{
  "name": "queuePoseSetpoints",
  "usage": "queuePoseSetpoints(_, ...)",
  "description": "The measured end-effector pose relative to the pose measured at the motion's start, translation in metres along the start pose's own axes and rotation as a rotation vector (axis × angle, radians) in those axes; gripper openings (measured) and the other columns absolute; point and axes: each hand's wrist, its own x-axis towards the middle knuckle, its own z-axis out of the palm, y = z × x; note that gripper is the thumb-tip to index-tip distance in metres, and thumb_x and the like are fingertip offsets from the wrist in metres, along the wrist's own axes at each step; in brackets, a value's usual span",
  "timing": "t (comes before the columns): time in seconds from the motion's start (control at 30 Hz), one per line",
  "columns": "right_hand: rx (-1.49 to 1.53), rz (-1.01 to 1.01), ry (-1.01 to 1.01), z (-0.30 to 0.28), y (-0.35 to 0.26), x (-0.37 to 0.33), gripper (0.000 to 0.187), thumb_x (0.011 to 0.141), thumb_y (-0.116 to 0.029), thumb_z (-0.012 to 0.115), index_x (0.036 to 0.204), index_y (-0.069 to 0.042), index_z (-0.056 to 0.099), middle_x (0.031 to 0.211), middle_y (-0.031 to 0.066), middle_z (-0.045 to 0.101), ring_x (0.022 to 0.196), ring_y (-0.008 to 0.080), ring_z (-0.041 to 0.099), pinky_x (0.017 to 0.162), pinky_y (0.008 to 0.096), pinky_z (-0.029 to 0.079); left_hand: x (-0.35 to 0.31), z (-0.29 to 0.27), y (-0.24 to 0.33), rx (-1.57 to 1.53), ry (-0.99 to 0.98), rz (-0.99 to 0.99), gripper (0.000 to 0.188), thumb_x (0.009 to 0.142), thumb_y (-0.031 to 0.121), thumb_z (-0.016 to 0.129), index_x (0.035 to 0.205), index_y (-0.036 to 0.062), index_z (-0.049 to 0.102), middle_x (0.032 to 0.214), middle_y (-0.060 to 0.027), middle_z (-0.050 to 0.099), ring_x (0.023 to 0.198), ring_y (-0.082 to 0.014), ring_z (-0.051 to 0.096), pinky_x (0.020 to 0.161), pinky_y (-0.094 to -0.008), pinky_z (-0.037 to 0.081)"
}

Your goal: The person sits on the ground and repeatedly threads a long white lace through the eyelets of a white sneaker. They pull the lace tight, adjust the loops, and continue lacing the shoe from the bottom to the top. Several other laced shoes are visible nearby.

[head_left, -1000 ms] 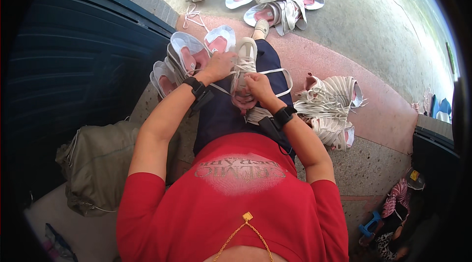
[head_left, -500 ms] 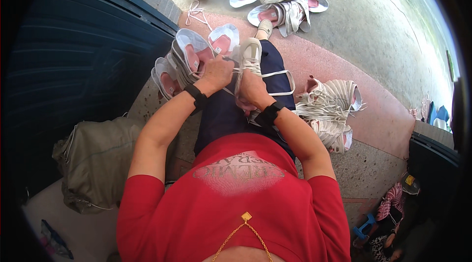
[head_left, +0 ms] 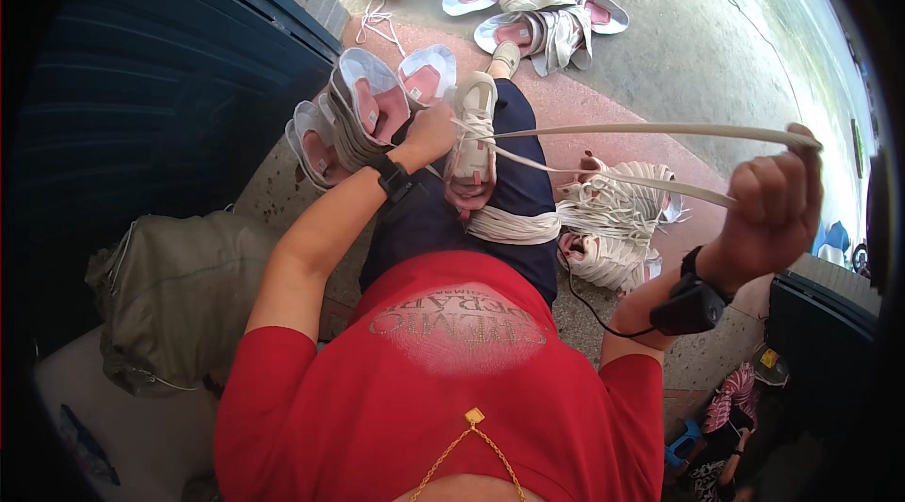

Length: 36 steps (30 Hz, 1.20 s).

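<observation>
A white and beige lace-up shoe (head_left: 470, 148) with pink lining lies on my thigh, its toe pointing away from me. Out to the right, my right hand (head_left: 768, 196) is closed on a shoelace (head_left: 650, 129), and two long strands run taut from it to the shoe's eyelets. My left hand (head_left: 431, 133) is closed against the shoe's left side, beside the lacing. What its fingers hold is hidden, though a dark bit shows at the palm. Under the shoe's heel, a bundle of white laces (head_left: 514, 226) lies across my thigh.
Nested shoe uppers (head_left: 370, 87) with pink insoles stand at my left. More laced shoes (head_left: 627, 196) are piled at my right, and further uppers (head_left: 542, 16) lie on the floor ahead. A stuffed olive bag (head_left: 203, 285) sits by the dark blue door (head_left: 179, 78).
My right hand has left the shoe and swung far right, drawing the lace out into long strands. My left hand has stayed at the shoe's side. The lace bundle has come into view.
</observation>
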Motion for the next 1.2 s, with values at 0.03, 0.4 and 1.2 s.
queuePoseSetpoints(0.03,0.068,-0.073,-0.121,0.009,-0.016,0.000,0.018,0.097,-0.009,0.029,0.089,0.002,0.042,0.048,-0.0064,0.029,0.035,0.0004,0.023,0.032,0.0173,0.018,-0.001,0.002,0.002,0.006,-0.028,0.013,0.023,0.082,0.019,0.050,0.094,0.0028,0.062,0.094,-0.0238,0.064,0.092,-0.0425,0.059,0.081,-0.0487,0.045)
queuePoseSetpoints(0.4,0.336,-0.366,-0.324,-0.001,-0.057,-0.030,0.020,0.094,-0.003,0.030,0.077,-0.013,0.031,0.052,-0.0091,0.026,0.038,-0.0033,0.020,0.032,0.0176,0.010,0.005,-0.007,-0.003,-0.133,-0.119,-0.042,0.023,0.087,0.018,0.052,0.088,-0.0030,0.062,0.078,-0.0105,0.063,0.076,-0.0170,0.058,0.071,-0.0312,0.046)
queuePoseSetpoints(1.2,-0.905,0.825,0.458,-0.156,0.168,-0.054,0.016,0.092,-0.024,0.056,0.089,-0.009,0.056,0.061,-0.0090,0.039,0.047,0.0013,0.034,0.041,0.0194,0.026,0.005,-0.310,0.022,-1.389,-0.161,0.307,0.022,0.099,0.022,0.042,0.084,0.0069,0.049,0.067,0.0002,0.042,0.068,-0.0132,0.047,0.077,-0.0325,0.044)
